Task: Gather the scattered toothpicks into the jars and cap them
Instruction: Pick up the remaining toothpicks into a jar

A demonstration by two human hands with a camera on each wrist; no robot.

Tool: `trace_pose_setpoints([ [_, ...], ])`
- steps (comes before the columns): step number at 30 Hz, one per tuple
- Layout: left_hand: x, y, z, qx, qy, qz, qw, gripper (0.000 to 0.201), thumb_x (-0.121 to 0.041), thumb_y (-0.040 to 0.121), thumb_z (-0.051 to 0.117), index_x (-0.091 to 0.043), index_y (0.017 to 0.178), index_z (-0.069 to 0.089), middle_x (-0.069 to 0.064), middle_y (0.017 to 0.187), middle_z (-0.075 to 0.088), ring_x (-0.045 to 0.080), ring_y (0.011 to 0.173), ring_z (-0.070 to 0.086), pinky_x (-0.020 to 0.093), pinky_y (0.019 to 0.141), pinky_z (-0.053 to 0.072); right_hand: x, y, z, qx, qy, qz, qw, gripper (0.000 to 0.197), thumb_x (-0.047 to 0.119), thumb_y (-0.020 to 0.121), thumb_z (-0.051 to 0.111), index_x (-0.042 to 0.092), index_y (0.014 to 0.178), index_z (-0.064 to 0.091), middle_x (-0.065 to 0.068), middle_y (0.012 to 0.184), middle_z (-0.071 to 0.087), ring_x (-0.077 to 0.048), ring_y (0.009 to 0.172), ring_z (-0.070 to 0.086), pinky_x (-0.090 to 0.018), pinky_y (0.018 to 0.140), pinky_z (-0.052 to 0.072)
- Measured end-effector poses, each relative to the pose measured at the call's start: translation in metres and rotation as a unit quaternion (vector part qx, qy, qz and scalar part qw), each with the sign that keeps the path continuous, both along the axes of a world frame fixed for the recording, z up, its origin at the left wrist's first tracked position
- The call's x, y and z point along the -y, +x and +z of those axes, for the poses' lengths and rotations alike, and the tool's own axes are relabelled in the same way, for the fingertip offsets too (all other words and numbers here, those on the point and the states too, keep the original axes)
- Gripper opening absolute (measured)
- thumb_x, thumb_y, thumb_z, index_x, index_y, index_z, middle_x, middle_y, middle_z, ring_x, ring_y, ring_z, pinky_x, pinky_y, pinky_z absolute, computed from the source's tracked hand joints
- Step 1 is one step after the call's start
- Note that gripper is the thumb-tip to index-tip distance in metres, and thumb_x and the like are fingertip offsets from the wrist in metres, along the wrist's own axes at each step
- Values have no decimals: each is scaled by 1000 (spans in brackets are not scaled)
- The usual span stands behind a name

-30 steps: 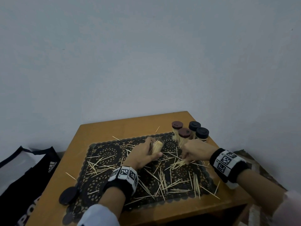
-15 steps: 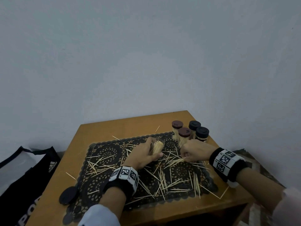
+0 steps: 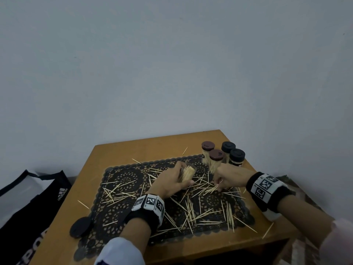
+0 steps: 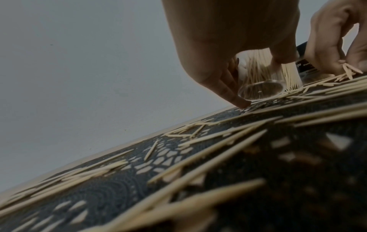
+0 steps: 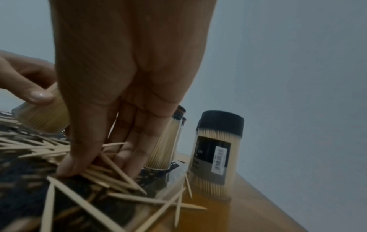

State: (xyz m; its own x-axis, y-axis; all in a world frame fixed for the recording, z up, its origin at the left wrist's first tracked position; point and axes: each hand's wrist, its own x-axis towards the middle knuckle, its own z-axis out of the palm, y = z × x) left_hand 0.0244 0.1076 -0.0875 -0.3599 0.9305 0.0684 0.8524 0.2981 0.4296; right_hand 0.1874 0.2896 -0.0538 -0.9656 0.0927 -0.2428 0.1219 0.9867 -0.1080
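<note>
Toothpicks (image 3: 193, 211): strewn over the mat (image 3: 122, 175), a few on bare tabletop (image 3: 145, 148).
Open jar (image 3: 187, 174): half full, tilted mouth toward the right hand, likely to ease loading.
Left hand (image 3: 170, 182): grip clamped round the jar.
Right hand (image 3: 228, 177): fingers (image 5: 131, 153) pinching a bundle (image 3: 212, 190) off the mat.
Capped jars (image 3: 222, 155): four, upright at far right corner, apparently finished.
Loose cap (image 3: 81, 225): near left, awaiting the jar.

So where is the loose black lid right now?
In the head view, the loose black lid lies on the table's near-left part, at the lace mat's corner.
</note>
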Motion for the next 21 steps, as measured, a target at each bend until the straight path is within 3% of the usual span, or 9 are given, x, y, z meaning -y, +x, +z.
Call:
trace_pose_setpoints([
  [4,0,-1,1,1,1,-1,1000,60,-58,90,56,-19,129,34,-2,93,56,17,79,54,27,68,39,3,-1,0,9,27,3,1000,16,21,89,62,7,92,68,0,86,62,-17,79,56,-27,68,41],
  [6,0,-2,1,7,4,-1,1000,60,-58,90,57,-19,129,34,-1,93,56,17,78,55,27,68,39,4,-1,-2,-3,49,6,999,19,19,91,58,6,99,69,-6,96,66,-21,87,60,-29,73,44],
  [9,2,-4,-1,8,6,-1,1000,59,-59,89,57,-20,128,34,-1,94,57,18,78,55,28,67,40,3,-1,-4,-25,48,8,998,22,25,94,58,10,106,69,-4,106,67,-20,97,61,-29,80,45],
  [14,3,-6,-2,9,11,0,1000,61,-60,89,56,-20,128,34,3,100,62,19,81,57,32,74,48,3,-5,-4,-31,55,15,998,22,27,95,57,11,103,70,-4,103,67,-20,95,61,-22,71,36],
  [16,3,-5,-2,7,11,2,1000,60,-59,90,57,-19,129,35,2,99,61,19,82,57,31,72,46,3,-7,-3,-45,41,6,998,23,28,94,58,13,105,71,-1,105,69,-17,96,61,-22,72,39],
  [18,2,-5,-2,3,18,7,1000,58,-56,91,57,-19,129,35,0,97,59,18,81,55,30,69,40,2,-10,-1,-73,13,-16,997,20,29,93,61,16,102,73,4,101,72,-10,88,63,-20,69,43],
  [21,1,-7,-5,-12,41,19,999,55,-52,92,58,-21,131,34,1,106,62,18,86,57,28,71,37,6,-16,6,-139,-43,-45,988,15,28,91,65,19,95,76,8,87,73,0,67,58,-10,58,37],
])
